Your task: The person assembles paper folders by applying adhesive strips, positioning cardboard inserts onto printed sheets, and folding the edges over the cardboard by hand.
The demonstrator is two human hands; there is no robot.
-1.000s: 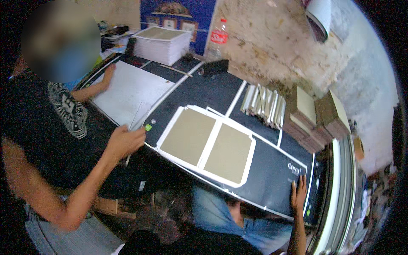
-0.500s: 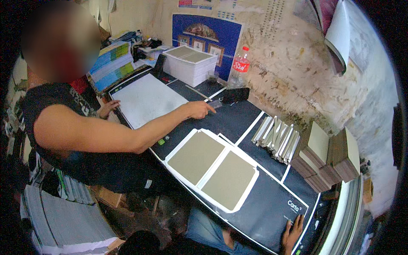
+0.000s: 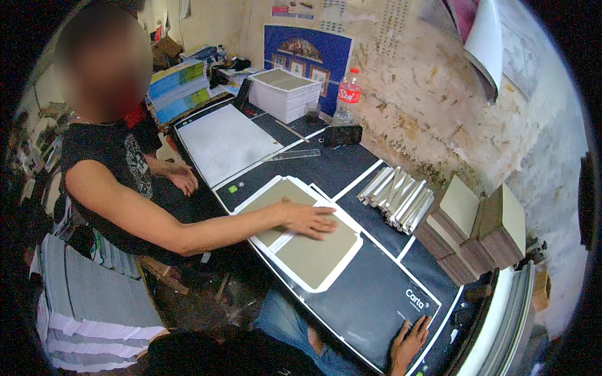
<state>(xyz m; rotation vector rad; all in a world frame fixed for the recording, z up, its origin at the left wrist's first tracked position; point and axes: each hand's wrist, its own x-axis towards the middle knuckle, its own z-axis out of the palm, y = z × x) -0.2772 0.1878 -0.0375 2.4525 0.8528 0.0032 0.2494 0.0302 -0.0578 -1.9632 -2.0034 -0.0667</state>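
Book-cover assembly on the black table [image 3: 351, 294]. Two olive-grey boards [image 3: 310, 254] lie side by side on a white cover sheet [image 3: 295, 276] near the table's front edge; a co-worker's hand [image 3: 310, 219] presses flat across the seam between them. The wearer's right hand [image 3: 411, 341] rests palm down at the near corner, fingers [image 3: 421, 326] spread and holding nothing; the left hand is out of view. The boards look stiff, light and flat; the sheet looks thin and easily creased, so a lift is best taken at the board edges, not the paper margin.
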